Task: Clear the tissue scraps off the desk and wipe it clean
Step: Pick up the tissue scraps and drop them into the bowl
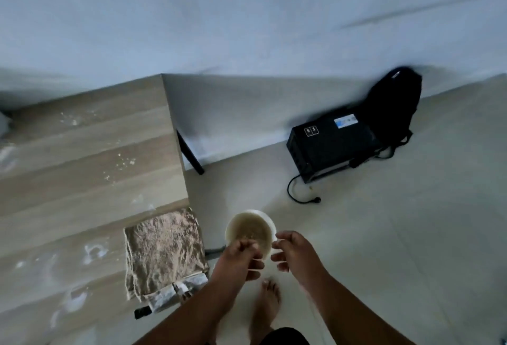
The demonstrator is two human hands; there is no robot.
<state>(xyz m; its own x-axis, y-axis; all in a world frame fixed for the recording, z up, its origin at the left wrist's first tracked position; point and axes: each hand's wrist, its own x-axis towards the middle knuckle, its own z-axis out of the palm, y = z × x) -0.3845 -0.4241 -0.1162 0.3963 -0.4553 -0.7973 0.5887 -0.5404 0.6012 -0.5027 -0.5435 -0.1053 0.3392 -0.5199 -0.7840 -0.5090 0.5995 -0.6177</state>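
Table (pixel 82 152) filled the left side of the view, one of it, wood-grain top, long axis running from near-left to far-right corner. White tissue scraps (pixel 94 251) were scattered over it in at least five patches we could count: far corner, right edge middle, near the cloth, and two by the near-left edge; the finest specks were too small to count.

One brown towel (pixel 164 251) lay on the table's near-right corner, draped over the edge, long axis toward us. It lay just left of our hands, and our left hand (pixel 238 259) was the nearer one to it.

One black box (pixel 329 147) and one black backpack (pixel 395 103) sat on the floor by the wall, well apart from us.

One white bowl (pixel 251 230) hung over the floor, off the table, holding murky stuff; contents unclear. Our left hand had fingers curled over its near rim, seemingly rubbing scraps off. Our right hand (pixel 290 254) pinched the right rim.

One bare foot (pixel 267 306) showed below.

Our read: scraps still to clear, wipe not started.
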